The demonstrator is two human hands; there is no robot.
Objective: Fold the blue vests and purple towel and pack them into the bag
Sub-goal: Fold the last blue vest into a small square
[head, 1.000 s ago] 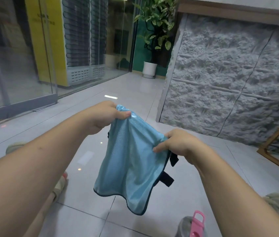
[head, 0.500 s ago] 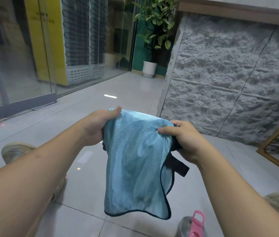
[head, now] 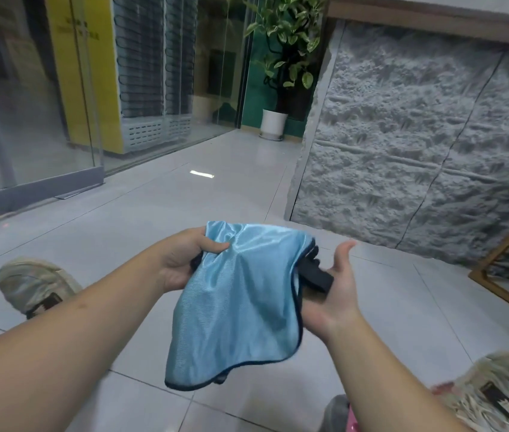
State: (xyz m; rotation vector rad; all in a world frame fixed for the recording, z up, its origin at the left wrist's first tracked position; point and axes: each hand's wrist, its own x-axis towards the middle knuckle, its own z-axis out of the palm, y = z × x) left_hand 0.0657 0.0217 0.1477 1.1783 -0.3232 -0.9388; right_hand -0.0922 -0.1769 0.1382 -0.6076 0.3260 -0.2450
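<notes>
The vest [head: 237, 294], light blue with dark trim, hangs in the air over the tiled floor [head: 159, 219], held between both hands. The left hand [head: 184, 260] grips its upper left corner, thumb pressed on the front of the cloth and fingers curled behind. The right hand [head: 331, 291] lies palm up under the vest's right edge, fingers straight and spread, thumb pointing up; a black strap [head: 315, 275] of the vest rests across its palm. The cloth drapes down from the hands in a loose fold, its lower hem free. A shoe [head: 33, 285] rests on the floor at left, another shoe [head: 496, 397] at lower right. A potted plant [head: 281, 67] stands far back by a rough stone wall [head: 418, 145].
</notes>
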